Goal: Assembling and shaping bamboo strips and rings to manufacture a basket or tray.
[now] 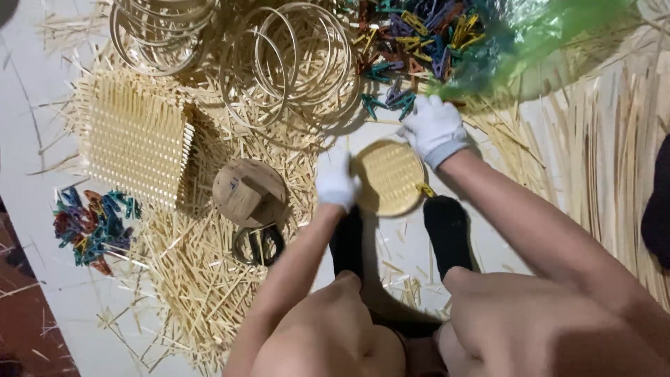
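**Mia:** What do you see in the middle of the head view?

**Tom:** A round woven mat [389, 177]. It lies on the floor, just above two feet in black socks [447, 230]. A small yellow clip [425, 189] sits on its lower right edge.

**Mia:** What are the hands doing?

**Tom:** Both wear white gloves. The left hand [337, 183] is on the left edge of the mat, fingers curled around the rim. The right hand [433, 128] is at the upper right edge, fingers bent down on it. I cannot tell if they pinch tight or just press.

**Mia:** What is up top?

**Tom:** A heap of thin rings [279, 59] at the top middle and top left. To the right of them is a pile of colourful clips [419, 35], with a green plastic bag [537, 35] beside it.

**Mia:** And on the left?

**Tom:** A square woven sheet [136, 136] in the upper left. Below it, at the left edge, is a small bunch of clips [94, 227]. A round wooden block [249, 192] is left of the mat. Thin straw sticks [188, 272] lie all over the floor.
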